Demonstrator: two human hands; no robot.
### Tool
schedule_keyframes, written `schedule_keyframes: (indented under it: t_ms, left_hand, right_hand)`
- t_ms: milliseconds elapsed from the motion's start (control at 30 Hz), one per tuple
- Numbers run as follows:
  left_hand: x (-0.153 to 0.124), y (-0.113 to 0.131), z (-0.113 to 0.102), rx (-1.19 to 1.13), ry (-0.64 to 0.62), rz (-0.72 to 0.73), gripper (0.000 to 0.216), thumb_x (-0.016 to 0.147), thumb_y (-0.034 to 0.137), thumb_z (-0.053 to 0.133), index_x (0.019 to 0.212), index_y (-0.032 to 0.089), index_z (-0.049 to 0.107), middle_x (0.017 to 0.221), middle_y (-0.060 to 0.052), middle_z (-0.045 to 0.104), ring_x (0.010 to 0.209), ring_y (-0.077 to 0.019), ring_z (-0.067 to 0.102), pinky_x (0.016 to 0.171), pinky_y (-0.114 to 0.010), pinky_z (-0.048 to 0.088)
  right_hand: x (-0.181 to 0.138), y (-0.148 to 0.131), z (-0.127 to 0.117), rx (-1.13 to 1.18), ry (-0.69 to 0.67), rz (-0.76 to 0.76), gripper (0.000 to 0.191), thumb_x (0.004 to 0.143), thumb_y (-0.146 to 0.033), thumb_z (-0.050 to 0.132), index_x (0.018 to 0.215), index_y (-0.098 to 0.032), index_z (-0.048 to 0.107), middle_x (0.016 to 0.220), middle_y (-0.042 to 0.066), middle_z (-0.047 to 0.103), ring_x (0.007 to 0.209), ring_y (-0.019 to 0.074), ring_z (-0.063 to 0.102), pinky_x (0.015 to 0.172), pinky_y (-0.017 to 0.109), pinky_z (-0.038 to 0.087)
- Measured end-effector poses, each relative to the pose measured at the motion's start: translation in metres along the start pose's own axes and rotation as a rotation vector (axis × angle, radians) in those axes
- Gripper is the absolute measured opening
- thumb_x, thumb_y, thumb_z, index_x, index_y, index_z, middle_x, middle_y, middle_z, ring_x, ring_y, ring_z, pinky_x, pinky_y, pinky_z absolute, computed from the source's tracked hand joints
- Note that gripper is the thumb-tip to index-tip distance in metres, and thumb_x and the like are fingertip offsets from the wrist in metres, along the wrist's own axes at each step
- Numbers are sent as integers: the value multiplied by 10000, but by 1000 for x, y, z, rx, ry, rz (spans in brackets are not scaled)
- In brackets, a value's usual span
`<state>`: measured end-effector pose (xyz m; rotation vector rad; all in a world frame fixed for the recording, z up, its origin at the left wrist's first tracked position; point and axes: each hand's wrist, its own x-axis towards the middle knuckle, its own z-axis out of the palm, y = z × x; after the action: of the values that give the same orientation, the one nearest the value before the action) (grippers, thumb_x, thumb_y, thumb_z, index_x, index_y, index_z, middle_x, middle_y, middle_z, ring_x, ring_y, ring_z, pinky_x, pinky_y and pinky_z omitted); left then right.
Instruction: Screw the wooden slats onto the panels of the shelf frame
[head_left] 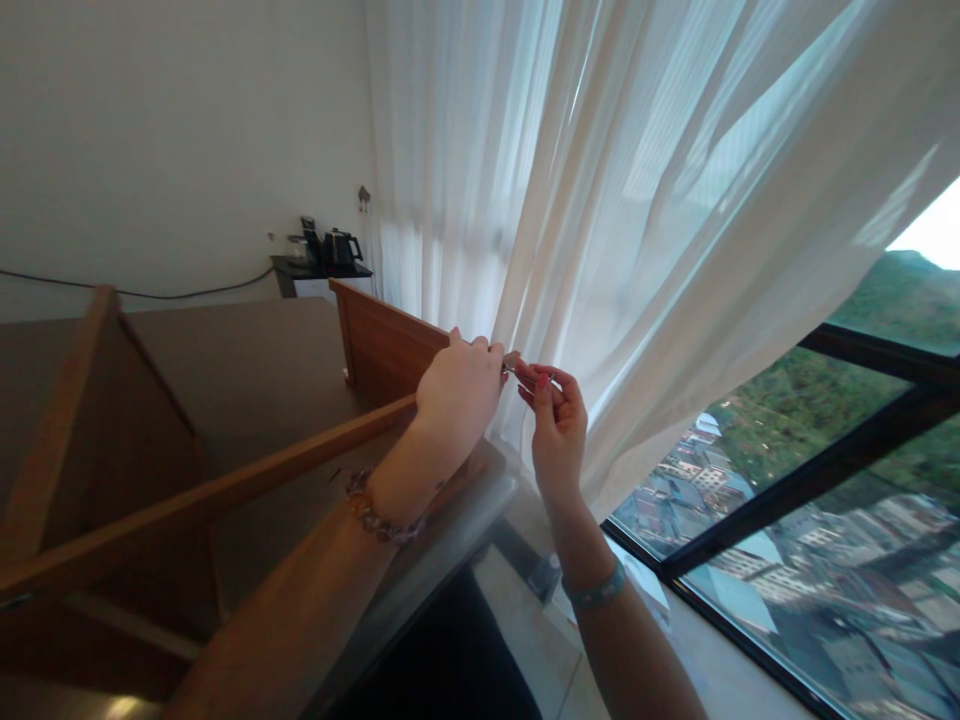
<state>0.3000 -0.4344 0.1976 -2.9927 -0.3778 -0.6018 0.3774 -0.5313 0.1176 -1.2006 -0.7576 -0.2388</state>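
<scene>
At the far end of a wooden frame, my left hand [461, 390] is closed over the corner where an upright wooden panel [391, 340] meets a long wooden rail [300, 452]. Its fingertips are hidden behind the wood and the hand itself. Just to the right, my right hand [559, 430] is closed in a pinch, thumb against fingers, on a thin metal tool [511, 369]. The tool points toward the left hand and the corner. Its exact kind is too small to make out, and its tip is partly covered.
Another wooden panel [67, 420] stands at the left. White curtains [570, 230] hang just behind my hands, with a window frame [795, 450] at the right. A black kettle [341, 248] stands on a small dark-topped cabinet [289, 272] by the wall, near a cable [172, 296].
</scene>
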Motion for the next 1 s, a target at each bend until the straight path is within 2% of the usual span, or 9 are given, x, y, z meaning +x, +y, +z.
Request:
schedule_keyframes:
  t_ms: [67,167,267,367,467,633,867,933,1000]
  left_hand:
    - [0,0,0,-6,2,-4,298,986,283,393,1135,134,603,1100,-125,646,1097,-269,575,829,-335,498]
    - [1,0,1,-8,20,-5,315,987,327,394,1108,131,610,1059,-129,652,1068,-289,587,771,-337,505]
    - [1,0,2,-11,37,4,329,989,343,385,1080,130,619,1034,-131,654,1069,-307,585,740,-347,506]
    - [1,0,3,-22,33,9,311,989,320,387,1084,134,619,1042,-127,657,1086,-295,574,769,-343,500]
    - [1,0,3,-20,37,-3,319,993,314,371,1079,132,618,1047,-131,656,1085,-294,575,773,-342,498]
    - [3,0,3,-3,21,-4,302,987,279,370,1093,133,613,1058,-134,650,1076,-319,585,716,-347,511]
    - [2,0,3,10,32,-1,312,990,307,373,1091,136,614,1059,-135,658,1089,-315,582,730,-345,520]
    - [1,1,2,14,36,-4,323,993,316,365,1092,134,613,1059,-135,658,1093,-303,580,751,-338,518]
    - [0,1,2,9,37,-11,331,997,317,353,1095,135,612,1064,-135,657,1104,-299,579,766,-338,519]
  right_hand:
    - [2,0,-2,-11,3,-4,194,924,-363,550,1022,-244,668,1067,25,727,1007,179,680,881,368,565]
    - [4,-1,-6,-52,6,1,213,909,-364,573,1051,-284,709,1099,15,707,1029,177,656,877,372,555]
    - [6,-2,-12,-205,53,-33,228,889,-383,592,1051,-302,730,1099,29,665,1013,175,629,833,354,544]
    - [6,-2,-17,-270,8,-6,257,891,-404,583,1068,-293,732,855,12,660,784,143,629,740,332,541]
    - [5,-4,-17,-154,-93,72,286,907,-419,554,1096,-272,711,703,-12,670,680,141,644,710,336,555]
    - [2,-9,-9,-21,-104,85,294,932,-450,507,1014,-244,699,928,35,745,895,175,701,839,368,571]
    - [5,-13,-9,-62,-85,95,388,939,-483,481,786,-209,709,802,38,743,778,167,705,790,366,576]
    - [6,-16,-11,-68,-119,110,322,929,-459,511,874,-218,718,842,35,750,817,173,710,805,370,576]
    - [6,-19,-13,-48,-164,118,269,917,-418,543,1048,-236,691,878,26,755,856,176,714,819,373,577]
